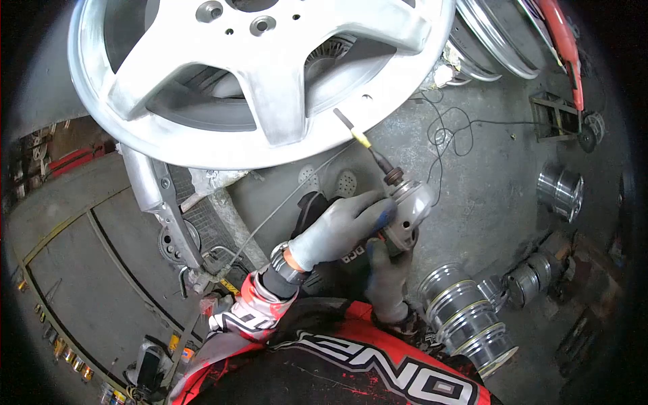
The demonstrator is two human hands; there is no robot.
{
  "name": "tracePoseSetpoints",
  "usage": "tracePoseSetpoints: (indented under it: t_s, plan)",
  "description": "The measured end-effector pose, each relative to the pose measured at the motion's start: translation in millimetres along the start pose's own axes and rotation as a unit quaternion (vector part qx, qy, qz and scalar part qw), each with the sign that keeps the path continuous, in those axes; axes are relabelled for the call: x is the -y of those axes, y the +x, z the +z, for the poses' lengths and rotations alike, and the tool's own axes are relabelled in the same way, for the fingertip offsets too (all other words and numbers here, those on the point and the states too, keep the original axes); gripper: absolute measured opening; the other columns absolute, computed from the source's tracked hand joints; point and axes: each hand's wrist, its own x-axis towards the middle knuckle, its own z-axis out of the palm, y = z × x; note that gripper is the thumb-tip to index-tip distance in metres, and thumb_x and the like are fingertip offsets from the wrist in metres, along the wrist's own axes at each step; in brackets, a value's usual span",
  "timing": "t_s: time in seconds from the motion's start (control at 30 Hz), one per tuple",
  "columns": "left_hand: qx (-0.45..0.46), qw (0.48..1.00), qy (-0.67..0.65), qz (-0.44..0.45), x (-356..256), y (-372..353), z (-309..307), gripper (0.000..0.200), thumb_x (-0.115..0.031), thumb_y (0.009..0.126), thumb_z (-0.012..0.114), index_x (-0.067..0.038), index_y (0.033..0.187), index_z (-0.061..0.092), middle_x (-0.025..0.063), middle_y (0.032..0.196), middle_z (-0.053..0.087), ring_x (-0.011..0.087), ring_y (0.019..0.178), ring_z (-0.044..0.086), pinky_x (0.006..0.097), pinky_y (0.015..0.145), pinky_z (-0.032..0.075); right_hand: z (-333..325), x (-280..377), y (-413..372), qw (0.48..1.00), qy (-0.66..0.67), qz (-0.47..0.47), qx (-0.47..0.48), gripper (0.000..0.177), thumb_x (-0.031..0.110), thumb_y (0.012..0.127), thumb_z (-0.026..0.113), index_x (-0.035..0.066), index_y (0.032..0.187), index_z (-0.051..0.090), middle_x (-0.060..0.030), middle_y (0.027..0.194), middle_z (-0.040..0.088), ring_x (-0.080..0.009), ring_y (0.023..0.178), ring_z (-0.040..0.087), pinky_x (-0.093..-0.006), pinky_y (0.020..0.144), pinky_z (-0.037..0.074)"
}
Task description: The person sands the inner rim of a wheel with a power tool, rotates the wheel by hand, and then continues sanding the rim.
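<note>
My left hand (341, 229), in a grey glove, is wrapped over the body of a power tool (412, 206) with a silver head. Below it my right hand (389, 280), also gloved, is closed around the tool's underside, its fingers partly hidden. From the tool's head a thin shaft with a yellow band and a dark narrow tip points up and left. That tip lies over the lower right rim of a large silver alloy wheel (277, 88); whether it touches is unclear.
A metal stand (145, 179) rises left of my arms. Stacked shiny rims (466, 314) stand at the lower right, another rim (560, 192) lies farther right. A black cable (493, 122) runs over the floor. A red machine arm (563, 47) is at the upper right.
</note>
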Motion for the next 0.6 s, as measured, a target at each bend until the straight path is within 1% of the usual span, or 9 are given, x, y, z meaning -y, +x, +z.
tracePoseSetpoints:
  t_s: [0.07, 0.13, 0.23, 0.27, 0.33, 0.4, 0.53, 0.57, 0.6]
  plan:
    - [-0.005, 1.0, -0.007, -0.004, 5, -12, -1, 0.029, -0.006, 0.095, 0.063, 0.001, 0.123, 0.058, 0.0211, 0.113, 0.062, 0.0402, 0.094, 0.068, 0.0419, 0.078, 0.057, -2, -8, -8, 1.0, -0.01, 0.011, 0.02, 0.097, 0.019, 0.087, 0.086, 0.0, 0.159, 0.023, -0.0158, 0.148, 0.049, -0.0267, 0.138, 0.05, -0.0409, 0.115, 0.043]
    - [-0.035, 0.992, 0.096, 0.069, 8, -22, -3, 0.031, -0.005, 0.095, 0.062, 0.001, 0.125, 0.057, 0.0213, 0.114, 0.062, 0.0406, 0.093, 0.068, 0.0415, 0.079, 0.058, 3, -9, -12, 0.999, -0.019, 0.02, 0.04, 0.097, 0.019, 0.087, 0.086, -0.001, 0.158, 0.023, -0.0158, 0.148, 0.049, -0.0266, 0.138, 0.051, -0.0409, 0.116, 0.043]
    - [-0.019, 0.995, 0.086, 0.046, 7, -24, -3, 0.034, -0.005, 0.094, 0.062, 0.001, 0.128, 0.056, 0.0221, 0.117, 0.063, 0.0413, 0.095, 0.068, 0.0416, 0.08, 0.058, 8, -1, -13, 0.999, 0.004, 0.01, 0.036, 0.093, 0.015, 0.087, 0.085, -0.001, 0.157, 0.027, -0.0156, 0.147, 0.05, -0.0261, 0.136, 0.052, -0.0401, 0.115, 0.044]
    - [-0.019, 0.995, 0.086, 0.046, 9, -21, -1, 0.034, -0.005, 0.094, 0.062, 0.001, 0.128, 0.056, 0.0221, 0.117, 0.063, 0.0413, 0.095, 0.068, 0.0416, 0.08, 0.058, 6, 4, -8, 0.999, 0.012, 0.025, 0.034, 0.091, 0.013, 0.087, 0.084, -0.001, 0.157, 0.028, -0.0156, 0.146, 0.051, -0.0258, 0.136, 0.053, -0.0398, 0.114, 0.044]
    - [-0.028, 0.989, 0.096, 0.107, 17, -6, 3, 0.037, -0.005, 0.094, 0.062, 0.001, 0.13, 0.055, 0.0228, 0.12, 0.063, 0.0418, 0.096, 0.068, 0.0419, 0.081, 0.058, 6, 10, 1, 0.999, 0.019, 0.038, 0.029, 0.089, 0.012, 0.087, 0.084, -0.001, 0.156, 0.03, -0.0156, 0.146, 0.051, -0.0256, 0.135, 0.053, -0.0395, 0.114, 0.045]
    - [-0.02, 0.989, 0.094, 0.113, 17, 8, 2, 0.036, -0.005, 0.095, 0.061, 0.001, 0.129, 0.055, 0.0232, 0.12, 0.063, 0.0419, 0.098, 0.068, 0.0419, 0.082, 0.058, 8, 13, 7, 0.999, 0.026, 0.016, -0.026, 0.087, 0.011, 0.086, 0.084, -0.001, 0.155, 0.032, -0.0155, 0.146, 0.051, -0.0255, 0.135, 0.053, -0.0393, 0.113, 0.045]
    - [-0.024, 0.989, 0.081, 0.124, 22, 5, 1, 0.029, -0.005, 0.098, 0.059, 0.001, 0.126, 0.056, 0.024, 0.119, 0.063, 0.0416, 0.1, 0.067, 0.0416, 0.084, 0.057, 9, 11, 6, 1.0, 0.015, 0.006, -0.008, 0.09, 0.011, 0.086, 0.084, -0.001, 0.157, 0.03, -0.0154, 0.146, 0.051, -0.0253, 0.135, 0.053, -0.0392, 0.113, 0.045]
    - [-0.023, 0.989, 0.082, 0.122, 20, -1, -3, 0.029, -0.005, 0.098, 0.059, 0.001, 0.126, 0.056, 0.024, 0.119, 0.063, 0.0416, 0.1, 0.067, 0.0416, 0.084, 0.057, 9, 5, 0, 1.0, -0.012, -0.001, -0.003, 0.092, 0.01, 0.086, 0.084, -0.001, 0.157, 0.028, -0.0155, 0.146, 0.051, -0.0253, 0.135, 0.053, -0.0391, 0.113, 0.045]
    - [-0.012, 0.993, 0.077, 0.091, 15, -10, -6, 0.028, -0.005, 0.098, 0.059, 0.002, 0.124, 0.056, 0.024, 0.119, 0.063, 0.0417, 0.101, 0.066, 0.0414, 0.085, 0.057, 10, 2, -4, 0.999, -0.038, -0.009, 0.001, 0.093, 0.01, 0.086, 0.085, 0.0, 0.158, 0.027, -0.0156, 0.146, 0.051, -0.0254, 0.135, 0.053, -0.0391, 0.113, 0.045]
